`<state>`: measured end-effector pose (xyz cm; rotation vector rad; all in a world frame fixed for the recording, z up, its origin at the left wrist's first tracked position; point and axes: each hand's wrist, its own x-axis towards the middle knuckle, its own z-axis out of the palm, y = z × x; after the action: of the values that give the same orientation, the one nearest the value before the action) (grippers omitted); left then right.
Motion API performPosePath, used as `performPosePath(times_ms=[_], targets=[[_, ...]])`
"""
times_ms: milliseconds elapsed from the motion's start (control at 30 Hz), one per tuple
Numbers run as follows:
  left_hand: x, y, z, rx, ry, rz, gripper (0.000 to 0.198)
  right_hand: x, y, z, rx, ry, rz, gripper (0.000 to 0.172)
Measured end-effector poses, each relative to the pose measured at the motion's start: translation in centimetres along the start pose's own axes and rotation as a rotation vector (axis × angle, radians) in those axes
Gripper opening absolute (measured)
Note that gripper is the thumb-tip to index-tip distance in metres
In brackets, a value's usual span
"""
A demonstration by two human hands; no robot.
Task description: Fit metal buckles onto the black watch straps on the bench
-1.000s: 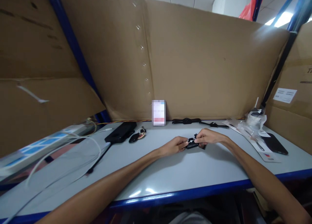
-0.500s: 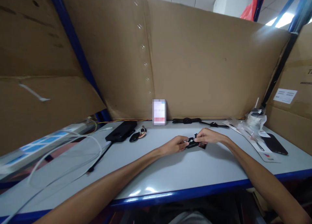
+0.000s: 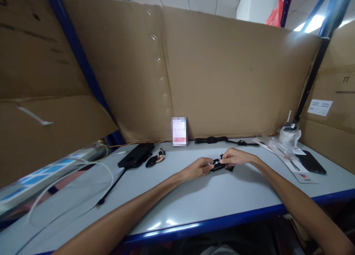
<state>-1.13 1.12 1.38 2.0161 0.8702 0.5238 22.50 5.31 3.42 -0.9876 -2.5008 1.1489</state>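
Cardboard sheet (image 3: 222, 74) walls off the back of the grey table (image 3: 194, 199). Loose white cable (image 3: 83, 166) on the left. Dark phone (image 3: 312, 166) far right, beside clear plastic bags (image 3: 288, 136). Flat black case (image 3: 136, 155) and key fob (image 3: 155, 159) sit left of centre. Two black watches (image 3: 210, 139) lie along the back edge.

Mid-table, both hands meet on one small black device (image 3: 217, 165), just above the surface.
- Left hand (image 3: 197, 169): narrow pinch on its left end.
- Right hand (image 3: 235, 157): curled over its right end, fingertips closed on it.

My read: fine fitting or adjusting of a part on the device, mid-step. The part is too small to identify. The next move calls for a steady left-hand hold and small, precise right-fingertip work.
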Motion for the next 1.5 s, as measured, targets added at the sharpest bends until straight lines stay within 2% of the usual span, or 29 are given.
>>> performPosePath(times_ms=[267, 633, 967, 1300, 1500], targets=[[0.2, -0.4, 0.1, -0.005, 0.001, 0.009, 0.046, 0.1, 0.1, 0.1, -0.002, 0.03, 0.028, 0.047], [0.0, 0.5, 0.1, 0.03, 0.016, -0.021, 0.042, 0.0, 0.1, 0.0, -0.043, 0.024, 0.025, 0.045], [0.0, 0.2, -0.1, -0.043, -0.033, -0.051, 0.041, 0.1, 0.2, 0.0, -0.064, 0.032, 0.031, 0.048], [0.3, -0.2, -0.2, -0.04, -0.045, -0.06, 0.041, 0.1, 0.1, 0.0, 0.0, -0.011, 0.044, 0.047], [0.2, -0.2, -0.2, -0.027, -0.054, -0.041, 0.042, -0.2, -0.3, -0.3, -0.039, -0.062, 0.03, 0.048]])
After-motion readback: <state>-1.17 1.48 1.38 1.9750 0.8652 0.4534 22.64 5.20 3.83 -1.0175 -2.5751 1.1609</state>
